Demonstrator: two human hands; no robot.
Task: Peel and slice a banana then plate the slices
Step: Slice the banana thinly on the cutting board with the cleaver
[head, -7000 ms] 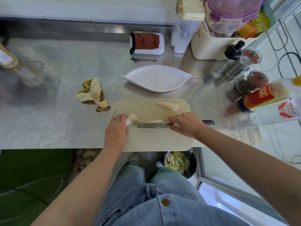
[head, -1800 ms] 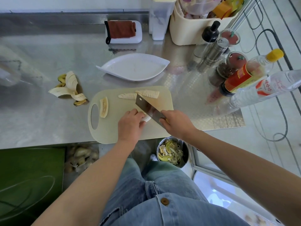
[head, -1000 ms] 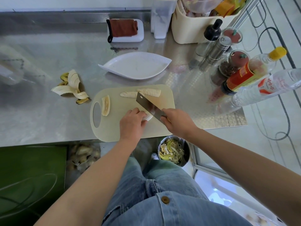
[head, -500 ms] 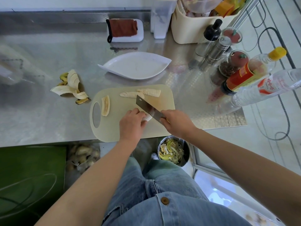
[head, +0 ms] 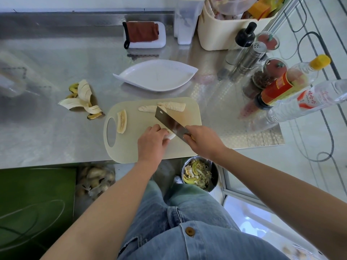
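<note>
The left hand (head: pixel 152 141) rests on the near half of the cutting board (head: pixel 131 149), its fingers curled down over a banana piece (head: pixel 171 136) and pinning it to the board; only the pale end of that piece shows past the knuckles. The right hand (head: pixel 203 140) has its fingers wrapped tight round the handle of a knife (head: pixel 170 122), whose broad blade slants away to the far left and meets the exposed end of the piece.

Beyond the blade tip, two long banana strips (head: pixel 173 106) lie end to end along the board's far edge, between the knife and the white leaf-shaped plate (head: pixel 155 77), which sits on the desk (head: pixel 47 137) just past the board. A cut half (head: pixel 121 123) lies flat beside the board's handle hole. The banana peel (head: pixel 81 99) is left of the board, apart from it.

Right of the board crowd a sauce bottle (head: pixel 287 83), a clear bottle (head: pixel 308 100), spice jars (head: pixel 266 76) and a metal shaker (head: pixel 249 59). A brown cloth (head: pixel 140 31) sits at the back by a cream basket (head: pixel 225 29). A scrap bin (head: pixel 199 174) stands on the floor below the desk edge.
</note>
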